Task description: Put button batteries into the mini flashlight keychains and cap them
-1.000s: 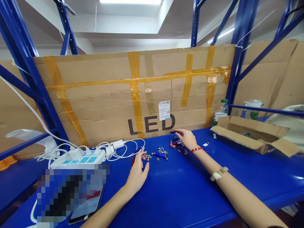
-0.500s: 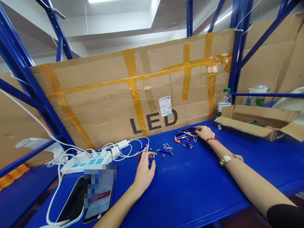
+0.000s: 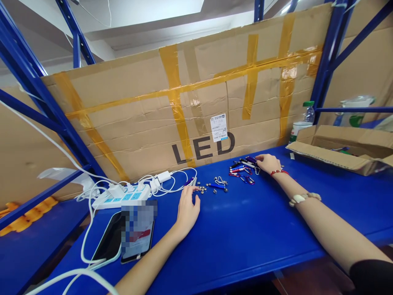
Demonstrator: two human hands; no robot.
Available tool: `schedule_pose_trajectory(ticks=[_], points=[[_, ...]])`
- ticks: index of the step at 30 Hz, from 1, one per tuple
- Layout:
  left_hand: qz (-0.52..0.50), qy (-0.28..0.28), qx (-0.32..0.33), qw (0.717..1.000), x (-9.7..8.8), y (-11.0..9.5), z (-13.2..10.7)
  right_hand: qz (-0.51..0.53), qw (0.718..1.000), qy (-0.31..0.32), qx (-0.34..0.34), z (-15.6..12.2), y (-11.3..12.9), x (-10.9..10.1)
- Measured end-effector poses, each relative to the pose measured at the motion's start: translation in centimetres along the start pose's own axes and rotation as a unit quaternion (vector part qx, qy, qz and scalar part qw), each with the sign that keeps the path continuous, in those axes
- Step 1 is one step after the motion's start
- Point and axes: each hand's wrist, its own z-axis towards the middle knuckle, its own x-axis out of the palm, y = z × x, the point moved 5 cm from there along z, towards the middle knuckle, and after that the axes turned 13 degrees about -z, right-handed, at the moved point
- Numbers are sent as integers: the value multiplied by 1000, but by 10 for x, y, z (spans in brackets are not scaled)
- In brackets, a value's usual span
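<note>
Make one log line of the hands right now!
left hand: thumb spread, beside small round silvery metallic pieces | right hand: at purple pen-shaped tube, grip unclear | surface: flat blue tabletop

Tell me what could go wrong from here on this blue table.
Small metal pieces lie loose right by the fingertips of the left hand; a careless brush might scatter them.

The right hand is at the edge of a crowded pile of pen-like pieces and carabiner clips, where clips could catch on one another.

A thick white cable runs close to the left forearm in view and might get snagged.
</note>
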Motion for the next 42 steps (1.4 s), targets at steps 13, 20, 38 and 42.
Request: schedule_pose_trajectory(ticks=[13, 20, 38, 42], points=[[377, 95, -80, 918, -9, -9, 3, 70, 877, -34, -474, -109, 144, -17], [377, 94, -146, 910, -22, 2, 5, 85, 823, -34, -560, -152, 171, -14], [-6, -49, -37, 998, -10, 11, 3, 92, 761, -50, -640, -199, 188, -29], [22, -50, -45, 997, -15, 7, 4, 68, 718, -48, -691, -219, 195, -25]])
